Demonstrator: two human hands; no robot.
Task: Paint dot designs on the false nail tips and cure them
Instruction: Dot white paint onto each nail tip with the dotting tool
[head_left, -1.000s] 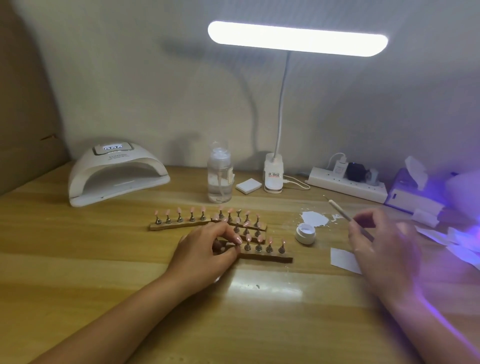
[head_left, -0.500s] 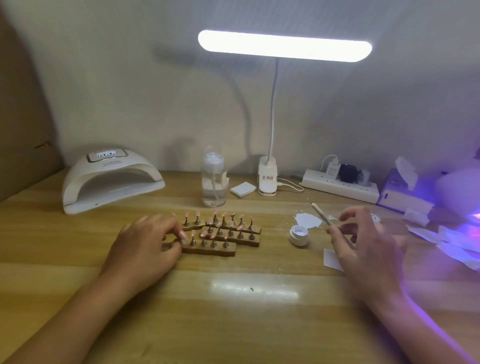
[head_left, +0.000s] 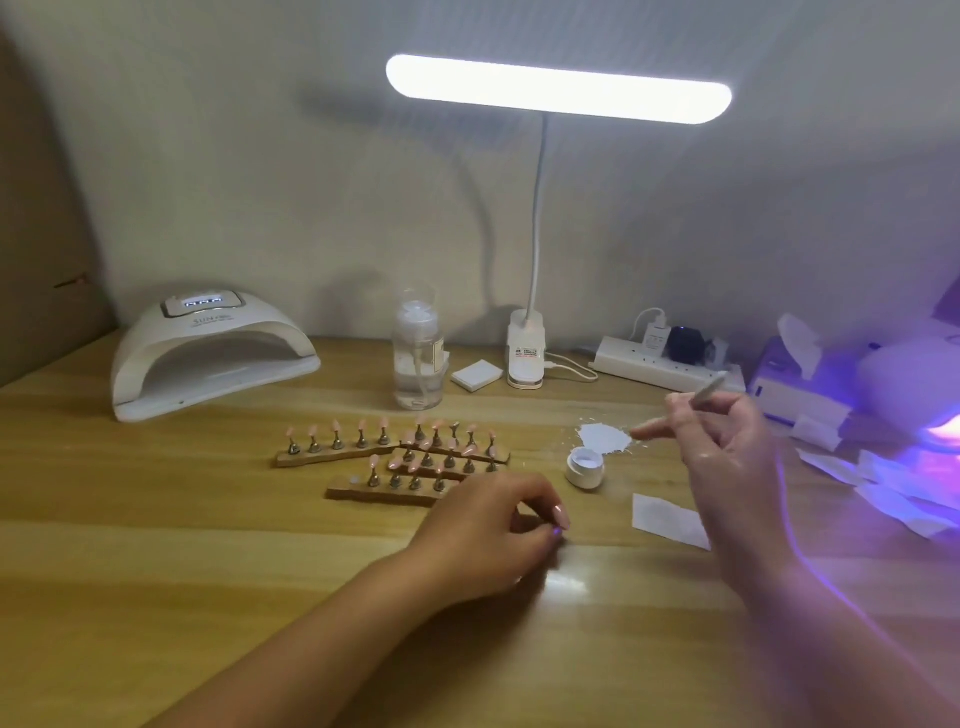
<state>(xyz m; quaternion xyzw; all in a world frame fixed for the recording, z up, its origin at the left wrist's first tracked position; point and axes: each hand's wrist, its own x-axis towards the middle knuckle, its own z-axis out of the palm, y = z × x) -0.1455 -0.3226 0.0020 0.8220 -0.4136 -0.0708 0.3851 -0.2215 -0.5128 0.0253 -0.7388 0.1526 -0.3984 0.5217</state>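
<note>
Three wooden strips hold pink false nail tips (head_left: 410, 447) on small metal stands: a back strip (head_left: 332, 458), a middle strip (head_left: 457, 473) and a front strip (head_left: 382, 494). The front strip has one bare slot at its left end. My left hand (head_left: 483, 530) rests on the table just right of the front strip, thumb and forefinger pinching something small and mostly hidden. My right hand (head_left: 727, 457) grips a thin dotting tool (head_left: 710, 387), held above a white paint smear (head_left: 605, 439). An open white gel jar (head_left: 584, 467) stands between my hands.
A white curing lamp (head_left: 208, 358) sits at back left, with a clear bottle (head_left: 418, 358), a white pad (head_left: 477, 375), the desk lamp base (head_left: 527, 358) and a power strip (head_left: 654, 364) along the wall. A paper slip (head_left: 670, 519) lies under my right hand. Tissues and a purple-lit lamp (head_left: 935, 431) crowd the right.
My left hand has moved from the left end of the strips to the table right of the front strip, fingers now pinched. My right hand has lifted the tool higher.
</note>
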